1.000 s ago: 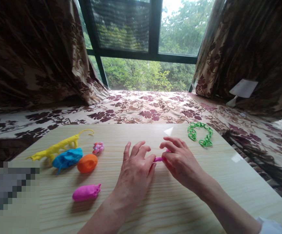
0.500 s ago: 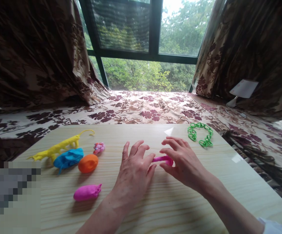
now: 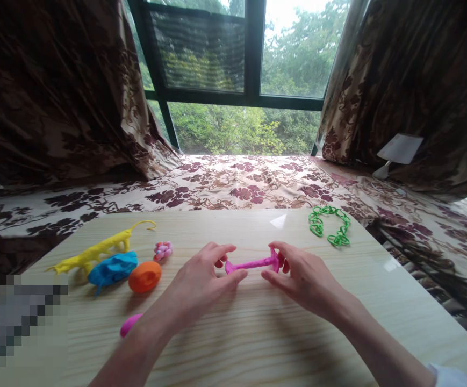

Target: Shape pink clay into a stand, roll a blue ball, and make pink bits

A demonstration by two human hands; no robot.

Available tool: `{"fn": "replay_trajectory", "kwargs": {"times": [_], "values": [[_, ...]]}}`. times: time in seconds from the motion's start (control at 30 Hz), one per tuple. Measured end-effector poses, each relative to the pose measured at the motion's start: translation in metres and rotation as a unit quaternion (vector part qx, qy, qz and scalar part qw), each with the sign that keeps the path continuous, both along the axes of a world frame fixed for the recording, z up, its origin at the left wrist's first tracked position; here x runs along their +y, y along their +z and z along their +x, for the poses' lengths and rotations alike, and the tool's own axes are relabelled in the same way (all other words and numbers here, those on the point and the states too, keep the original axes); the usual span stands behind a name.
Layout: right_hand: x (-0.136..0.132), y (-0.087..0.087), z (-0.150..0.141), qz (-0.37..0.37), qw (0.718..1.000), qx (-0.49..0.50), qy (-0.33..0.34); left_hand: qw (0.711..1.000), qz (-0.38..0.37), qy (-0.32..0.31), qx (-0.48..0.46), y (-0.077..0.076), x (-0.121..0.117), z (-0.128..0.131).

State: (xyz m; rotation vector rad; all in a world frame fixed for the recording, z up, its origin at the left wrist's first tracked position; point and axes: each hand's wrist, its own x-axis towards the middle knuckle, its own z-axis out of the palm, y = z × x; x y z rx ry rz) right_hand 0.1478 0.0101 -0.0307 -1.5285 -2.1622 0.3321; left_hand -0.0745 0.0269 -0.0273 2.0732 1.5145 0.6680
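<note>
A pink modelling-clay dumbbell point(image 3: 253, 264), a thin bar with a flattened disc at each end, lies crosswise between my hands above the table. My left hand point(image 3: 203, 277) curves around its left disc, index finger above and thumb below. At the other end, the thumb and index finger of my right hand point(image 3: 303, 274) grip the right disc at its lower and upper edges. Partly behind my left forearm is a larger pink clay lump point(image 3: 130, 324). An orange clay piece point(image 3: 144, 277) with a dented top sits left of my left hand.
Farther left lie a blue clay piece point(image 3: 113, 269), a yellow clay animal figure point(image 3: 96, 251) with a thin tail, and a small pink beaded cluster point(image 3: 163, 250). A green clay chain point(image 3: 340, 236) curves at the table's far right. A white lamp point(image 3: 400, 149) stands beyond.
My left hand has turned and drawn back to the dumbbell's left end, baring its bar and left disc. My right fingers have closed on the right disc. My left forearm now covers part of the pink lump.
</note>
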Motion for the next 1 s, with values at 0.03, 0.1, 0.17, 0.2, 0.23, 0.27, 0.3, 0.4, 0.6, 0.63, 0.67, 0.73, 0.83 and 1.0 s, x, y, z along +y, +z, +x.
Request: {"fn": "replay_trajectory", "kwargs": {"times": [0.03,0.1,0.17,0.2,0.23,0.27,0.3,0.4,0.6,0.63,0.67,0.73,0.83,1.0], "values": [[-0.001,-0.003,-0.003,0.012,1.000,-0.004,0.000,1.000,-0.001,-0.007,0.005,-0.001,-0.002,0.003],[0.000,-0.006,-0.004,0.028,1.000,-0.009,0.007,1.000,0.002,-0.019,0.011,-0.002,-0.004,0.006],[0.000,-0.007,-0.003,0.036,0.999,-0.011,0.020,1.000,0.012,-0.026,0.013,-0.002,-0.004,0.007],[0.001,-0.007,-0.002,0.037,0.999,-0.013,0.026,0.999,0.017,-0.027,0.012,-0.002,-0.004,0.007],[0.001,-0.007,-0.002,0.037,0.999,-0.016,0.030,0.999,0.021,-0.029,0.013,-0.001,-0.005,0.008],[0.002,-0.007,-0.001,0.037,0.999,-0.021,0.032,0.999,0.026,-0.028,0.016,-0.001,-0.005,0.009],[0.002,-0.006,-0.001,0.035,0.999,-0.027,0.032,0.999,0.033,-0.024,0.022,-0.002,-0.006,0.010],[0.002,-0.006,-0.003,0.029,0.998,-0.048,0.022,0.996,0.064,-0.002,0.057,-0.004,-0.009,0.016],[0.002,-0.007,-0.003,0.021,0.997,-0.068,0.012,0.997,0.047,-0.014,0.053,-0.002,-0.012,0.013],[0.002,-0.007,-0.003,0.021,0.997,-0.067,0.014,0.999,0.026,-0.032,0.034,0.000,-0.012,0.009],[0.002,-0.008,-0.003,0.020,0.998,-0.066,0.015,0.999,0.008,-0.050,0.013,0.001,-0.011,0.004],[0.002,-0.008,-0.003,0.019,0.998,-0.064,0.017,0.997,-0.012,-0.069,-0.023,0.004,-0.010,-0.004],[0.003,-0.011,-0.002,0.019,0.998,-0.062,0.015,0.994,-0.037,-0.088,-0.053,0.006,-0.009,-0.008],[0.005,-0.015,0.000,0.028,0.998,-0.059,0.012,0.988,-0.071,-0.113,-0.075,0.010,-0.008,0.002]]}}
